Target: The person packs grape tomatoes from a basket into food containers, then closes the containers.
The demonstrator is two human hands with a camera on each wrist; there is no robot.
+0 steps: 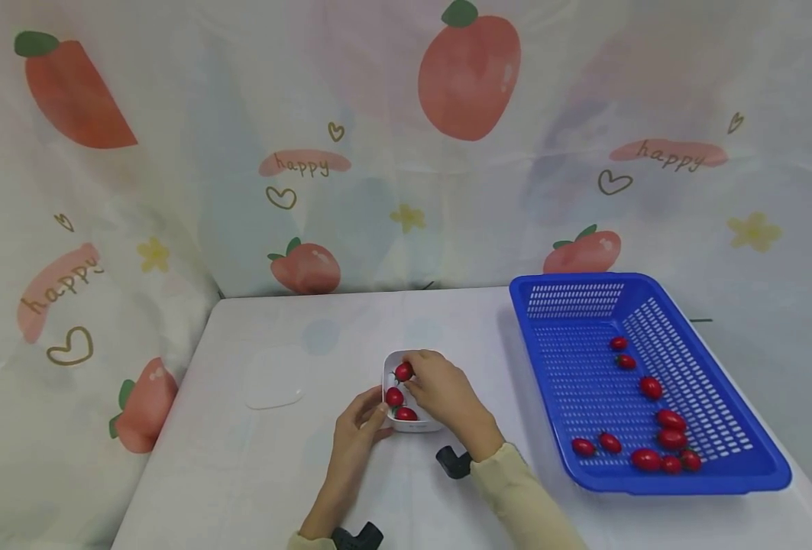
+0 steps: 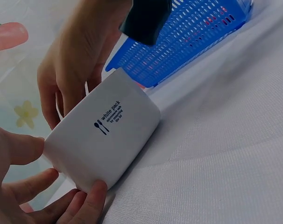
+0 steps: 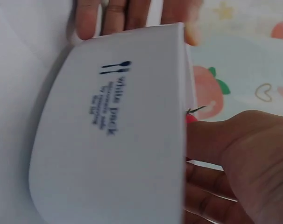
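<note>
A small white container stands on the white table and holds three cherry tomatoes. My left hand grips its near left corner, thumb on one side and fingers under the other. My right hand reaches into the container from the right, and its fingertips pinch the top tomato. The right wrist view shows a sliver of that red tomato beside my thumb, behind the container wall. Two more tomatoes lie in the container.
A blue slotted basket sits to the right with several cherry tomatoes along its near and right sides. A clear lid lies on the table left of the container. Printed cloth walls close in the back and left.
</note>
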